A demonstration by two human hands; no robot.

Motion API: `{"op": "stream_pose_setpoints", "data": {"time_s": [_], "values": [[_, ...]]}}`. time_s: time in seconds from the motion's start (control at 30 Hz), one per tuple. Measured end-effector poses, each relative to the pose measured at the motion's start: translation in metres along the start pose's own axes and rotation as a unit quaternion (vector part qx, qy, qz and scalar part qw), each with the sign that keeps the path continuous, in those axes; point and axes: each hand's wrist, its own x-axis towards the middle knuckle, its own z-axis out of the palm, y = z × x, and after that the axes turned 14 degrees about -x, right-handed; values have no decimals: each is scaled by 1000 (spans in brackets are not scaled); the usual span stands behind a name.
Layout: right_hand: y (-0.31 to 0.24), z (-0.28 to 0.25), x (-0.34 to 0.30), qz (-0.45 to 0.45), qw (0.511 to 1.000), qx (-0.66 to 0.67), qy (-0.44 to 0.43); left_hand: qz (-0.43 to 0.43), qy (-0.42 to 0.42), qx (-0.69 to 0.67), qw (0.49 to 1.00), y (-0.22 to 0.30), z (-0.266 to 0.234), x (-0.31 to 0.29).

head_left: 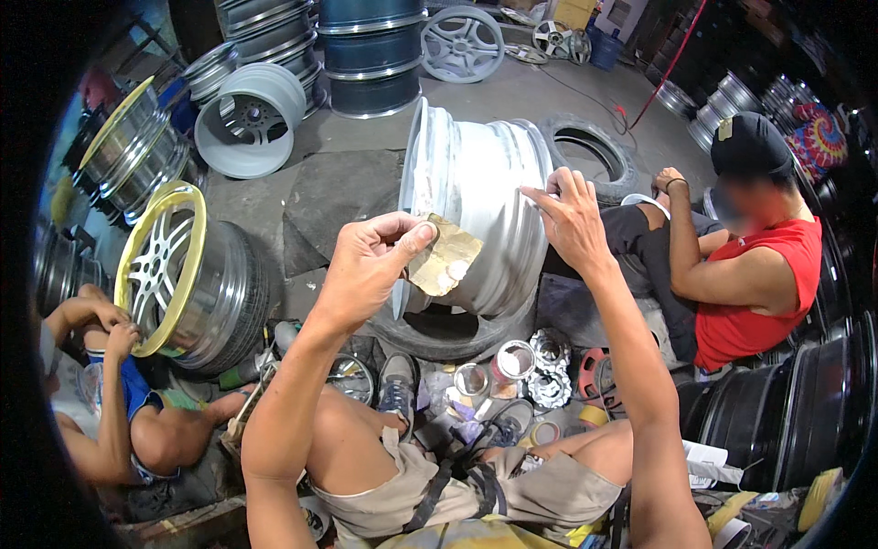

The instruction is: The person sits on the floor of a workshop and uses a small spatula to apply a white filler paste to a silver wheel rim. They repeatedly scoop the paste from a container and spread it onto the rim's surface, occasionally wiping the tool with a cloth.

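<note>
In front of me a wheel rim (480,169), coated in pale grey-white, stands on its side on a tire (457,343) laid flat. My left hand (380,256) pinches a creased brown piece of paper (446,252) between thumb and fingers. A dab of pinkish-white paste sits on the paper's lower part. My right hand (573,215) is at the rim's right side, index finger stretched out with its tip at the surface near the edge. The other fingers are partly bent, and I see nothing held in them.
Between my feet are open cans (514,360), crumpled foil-like pieces (550,366) and tape rolls (593,416). At right sits a person in a red top (759,274). Another person's hands (117,329) touch a yellow-edged wheel (160,265) at left. Rims (370,55) are stacked behind.
</note>
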Motion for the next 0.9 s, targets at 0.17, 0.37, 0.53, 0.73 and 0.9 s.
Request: {"op": "stream_pose_setpoints", "data": {"time_s": [0.17, 0.37, 0.53, 0.73, 0.9], "values": [[7, 12, 10, 18, 1000, 0, 9, 11, -11, 27, 999, 0, -5, 0], [7, 13, 6, 45, 999, 19, 0, 10, -6, 26, 1000, 1, -4, -1], [-3, 9, -8, 45, 999, 20, -9, 7, -13, 20, 1000, -6, -8, 3], [3, 7, 1, 40, 999, 30, -3, 17, -8, 55, 998, -11, -4, 7], [-18, -18, -26, 36, 996, 72, -32, 77, 14, 104, 991, -15, -7, 8]]}}
